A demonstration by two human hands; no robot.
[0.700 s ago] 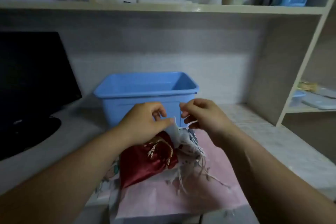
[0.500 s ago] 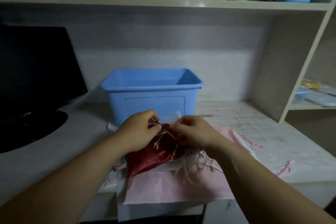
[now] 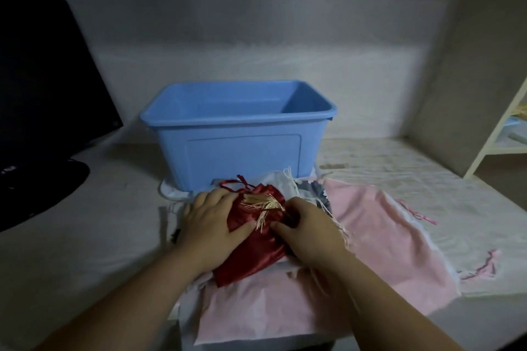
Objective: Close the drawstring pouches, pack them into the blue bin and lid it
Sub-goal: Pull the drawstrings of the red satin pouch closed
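Note:
An open blue bin [image 3: 236,120] stands at the back middle of the desk with no lid on it. In front of it a red satin pouch [image 3: 251,251] with gold tassels lies on a heap of cloth pouches. My left hand [image 3: 211,222] grips the pouch's left side near its neck, thumb across the cloth. My right hand [image 3: 308,234] pinches its right edge with curled fingers. A white and grey pouch [image 3: 302,191] lies just behind the red one. A large pink pouch [image 3: 379,236] spreads out to the right.
A black monitor [image 3: 42,94] and its stand fill the left side. A pale flat piece [image 3: 171,194] shows under the bin's front left corner. A shelf upright [image 3: 496,128] rises at the right. The desk's front edge runs just below the pouches.
Both hands have dropped from the white pouch held up by the bin onto the red pouch. The white pouch now lies behind it. The view has tilted down.

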